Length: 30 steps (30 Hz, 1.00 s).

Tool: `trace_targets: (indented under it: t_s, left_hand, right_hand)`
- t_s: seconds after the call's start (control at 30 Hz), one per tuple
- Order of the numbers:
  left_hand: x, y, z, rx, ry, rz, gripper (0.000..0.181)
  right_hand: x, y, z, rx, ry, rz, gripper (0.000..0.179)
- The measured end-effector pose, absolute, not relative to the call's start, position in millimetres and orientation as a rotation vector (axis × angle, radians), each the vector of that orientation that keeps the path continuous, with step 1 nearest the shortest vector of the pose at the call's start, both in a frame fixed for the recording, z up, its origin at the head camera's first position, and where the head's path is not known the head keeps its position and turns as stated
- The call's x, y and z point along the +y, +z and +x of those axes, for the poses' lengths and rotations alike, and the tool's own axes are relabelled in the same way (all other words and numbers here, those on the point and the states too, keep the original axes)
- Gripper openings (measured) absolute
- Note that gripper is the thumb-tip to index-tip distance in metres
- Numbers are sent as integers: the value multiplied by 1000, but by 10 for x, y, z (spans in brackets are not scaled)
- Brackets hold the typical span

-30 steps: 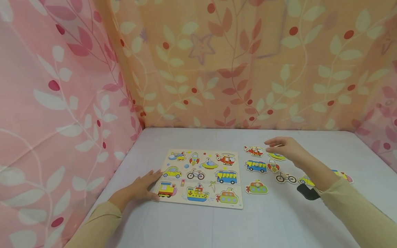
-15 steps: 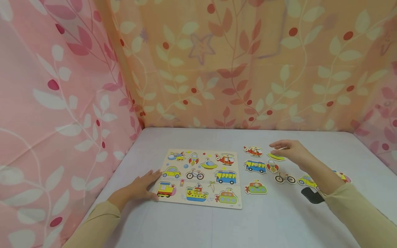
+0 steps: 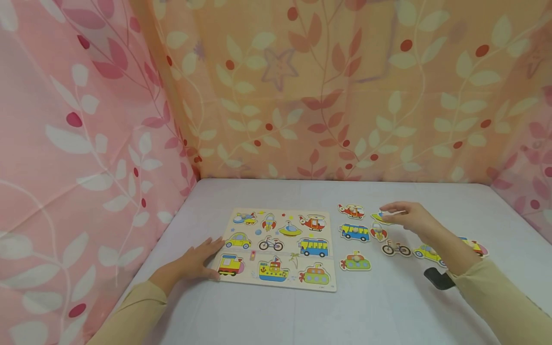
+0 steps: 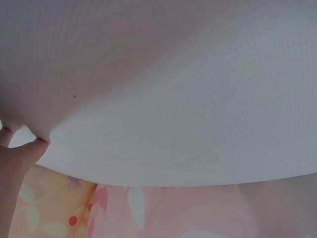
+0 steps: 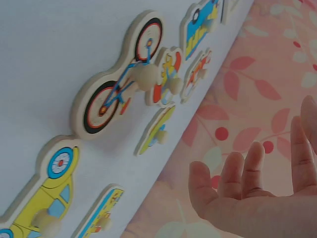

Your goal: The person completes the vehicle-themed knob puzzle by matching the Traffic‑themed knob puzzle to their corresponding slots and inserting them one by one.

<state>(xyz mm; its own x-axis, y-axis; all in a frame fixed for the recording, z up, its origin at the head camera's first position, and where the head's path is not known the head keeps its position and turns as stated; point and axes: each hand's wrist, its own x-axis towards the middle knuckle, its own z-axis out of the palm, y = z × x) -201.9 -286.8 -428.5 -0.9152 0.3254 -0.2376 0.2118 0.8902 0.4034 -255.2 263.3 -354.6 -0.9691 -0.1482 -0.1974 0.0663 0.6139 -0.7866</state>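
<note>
White tabletop [image 3: 388, 306] fills the foreground, boxed in by pink and orange leaf-print curtains [image 3: 86, 143] at the sides and back.

Closest in, both arms come in from the bottom corners in tan sleeves, and a small black object [image 3: 439, 278] shows under the right forearm. The left hand [image 3: 196, 261] lies flat on the table, fingers straight and relaxed, fingertips touching the near-left edge of the puzzle board [image 3: 280, 247]. It isn't gripping anything. The left wrist view is mostly just white surface, so no extra info there.

A bit further out to the right of the board are the loose pieces: a submarine piece [image 3: 356, 262] nearest, then a bicycle piece [image 3: 396, 248] and a yellow car piece [image 3: 427, 252], then a bus piece [image 3: 355, 232] and a small rocket piece [image 3: 378, 231], with a helicopter piece [image 3: 352, 210] furthest back.

The right hand [image 3: 409, 219] hovers over that far area, palm down, wrist raised off the table. Its fingers are spread loosely, slightly bent, holding nothing. The flying saucer piece [image 3: 381, 216] lies flat on the table right below the fingertips, partly hidden by them in the head view. In the right wrist view there's a clear gap between the fingers [image 5: 247, 168] and that piece, so no contact.
</note>
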Motion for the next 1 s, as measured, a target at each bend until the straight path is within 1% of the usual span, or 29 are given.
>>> trace_targets:
  t_s: [0.1,0.4,1.0]
  left_hand:
    - [-2867,-4276,-2012,2755,549,406,102]
    - [-2856,-4275,-2018,2753,553,403,101]
    - [-2865,-4273,-2003,2758,563,401,102]
  right_hand:
    - [2675,-3610,-2574,2595,-1283,-66,60]
    - [2751,-3848,-2671,2555,-1294,-58,52]
    - [2814,-4021,-2879,2395,-1243,63,51]
